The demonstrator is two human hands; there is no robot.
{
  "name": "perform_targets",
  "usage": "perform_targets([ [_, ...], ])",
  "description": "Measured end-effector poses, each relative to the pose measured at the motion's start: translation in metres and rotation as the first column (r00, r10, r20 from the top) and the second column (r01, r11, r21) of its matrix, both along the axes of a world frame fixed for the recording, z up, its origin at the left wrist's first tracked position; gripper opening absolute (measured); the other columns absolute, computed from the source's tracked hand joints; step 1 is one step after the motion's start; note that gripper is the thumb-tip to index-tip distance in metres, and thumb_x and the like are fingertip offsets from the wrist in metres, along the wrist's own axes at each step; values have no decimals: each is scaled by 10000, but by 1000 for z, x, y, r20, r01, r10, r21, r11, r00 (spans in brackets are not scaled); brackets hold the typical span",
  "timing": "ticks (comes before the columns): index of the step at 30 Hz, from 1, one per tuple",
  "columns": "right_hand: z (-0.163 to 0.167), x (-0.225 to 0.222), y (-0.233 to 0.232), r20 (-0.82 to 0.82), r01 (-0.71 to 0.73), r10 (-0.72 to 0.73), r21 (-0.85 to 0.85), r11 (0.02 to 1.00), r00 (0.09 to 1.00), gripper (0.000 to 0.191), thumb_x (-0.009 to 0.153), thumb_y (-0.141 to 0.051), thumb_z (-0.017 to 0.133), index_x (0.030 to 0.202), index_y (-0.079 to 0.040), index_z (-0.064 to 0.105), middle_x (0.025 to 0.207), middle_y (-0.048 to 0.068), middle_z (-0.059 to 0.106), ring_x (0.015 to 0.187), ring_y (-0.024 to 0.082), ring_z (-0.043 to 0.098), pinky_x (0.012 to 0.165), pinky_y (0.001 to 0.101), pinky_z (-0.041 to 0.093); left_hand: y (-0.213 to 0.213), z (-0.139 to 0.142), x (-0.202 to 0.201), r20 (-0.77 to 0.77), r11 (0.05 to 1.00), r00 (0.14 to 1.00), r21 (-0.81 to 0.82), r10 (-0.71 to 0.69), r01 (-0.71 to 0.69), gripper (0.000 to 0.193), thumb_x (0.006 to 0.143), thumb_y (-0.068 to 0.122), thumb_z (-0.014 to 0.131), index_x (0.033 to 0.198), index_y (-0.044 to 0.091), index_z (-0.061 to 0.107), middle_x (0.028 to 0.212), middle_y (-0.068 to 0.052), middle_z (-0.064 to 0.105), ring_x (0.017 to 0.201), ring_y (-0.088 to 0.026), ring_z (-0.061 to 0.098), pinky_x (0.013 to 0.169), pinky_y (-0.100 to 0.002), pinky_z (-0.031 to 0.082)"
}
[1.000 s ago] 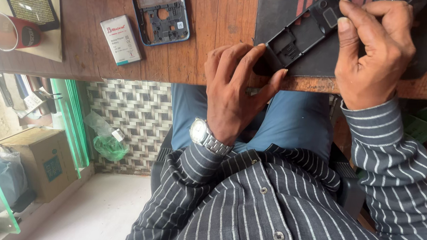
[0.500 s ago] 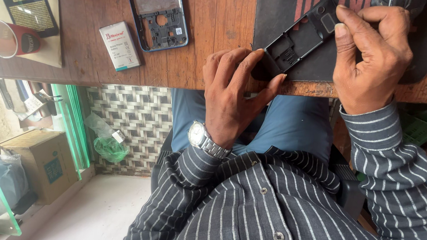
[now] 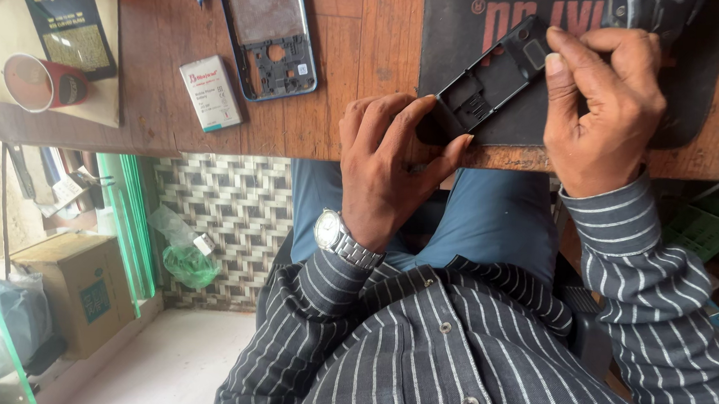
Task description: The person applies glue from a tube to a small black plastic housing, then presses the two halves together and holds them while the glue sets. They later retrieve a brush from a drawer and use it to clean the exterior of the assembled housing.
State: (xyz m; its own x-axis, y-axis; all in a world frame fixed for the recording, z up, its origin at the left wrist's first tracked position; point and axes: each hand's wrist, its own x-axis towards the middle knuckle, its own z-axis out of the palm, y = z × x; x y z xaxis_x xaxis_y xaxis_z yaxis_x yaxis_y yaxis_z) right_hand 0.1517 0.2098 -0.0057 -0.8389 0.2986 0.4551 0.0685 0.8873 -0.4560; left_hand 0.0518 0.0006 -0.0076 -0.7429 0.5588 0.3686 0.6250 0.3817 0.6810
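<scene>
1. We see the left hand point(image 3: 390, 175) pinching the near end of a black phone frame point(image 3: 487, 84), thumb on one side and fingers curled over the other: closed on the frame.
2. The right hand point(image 3: 602, 104) grips the far end of the same frame, fingertips point(image 3: 557, 66) pressed on its edge, so it too is clamped on it.
3. The frame spans the gap between the two grips, tilted diagonally, its lower end at the left hand and its upper end at the right.
4. Under the frame and both grips lies a dark work mat point(image 3: 467, 19) on the wooden table point(image 3: 358, 71); we cannot tell whether the frame touches the mat or is held just above it.
5. Beyond the left-hand grip, well apart, a second phone housing with a blue rim point(image 3: 270, 37) lies flat.
6. Just beside that housing, further from the grip, sits a small white battery point(image 3: 211, 93).
7. Far out on the same side, a red-rimmed magnifier point(image 3: 44, 84) rests on a tan sheet.
8. A metal wristwatch point(image 3: 337, 235) sits on the left wrist, just behind the grip.
</scene>
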Motion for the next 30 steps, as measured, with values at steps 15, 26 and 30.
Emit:
perform_targets([
  [15,3,-8,-7,5,83,-83,-65,994,997,145,1125,-84,719,1248,-15,752,1051,93,642,977,252,607,897,373,519,0,9,-4,-18,1000,1000,-9,-5,5,490,829,308,904,1184,56,679,1134,-95,647,1087,-295,604,979,-432,501],
  [26,2,-13,-5,-20,72,-73,-66,995,997,181,1103,-88,705,1266,-17,740,1099,100,644,1025,272,606,908,393,527,0,8,-8,-9,1000,1000,-24,-19,18,494,795,343,910,1137,67,685,1118,-82,650,1074,-283,601,951,-411,514],
  [30,1,-14,-3,-12,54,-55,-62,997,998,173,1113,-86,695,1266,-13,732,1094,97,635,1020,269,598,907,390,525,0,4,-10,-19,999,999,-32,-34,33,540,765,416,913,1119,74,691,1130,-73,658,1079,-275,606,940,-404,518],
])
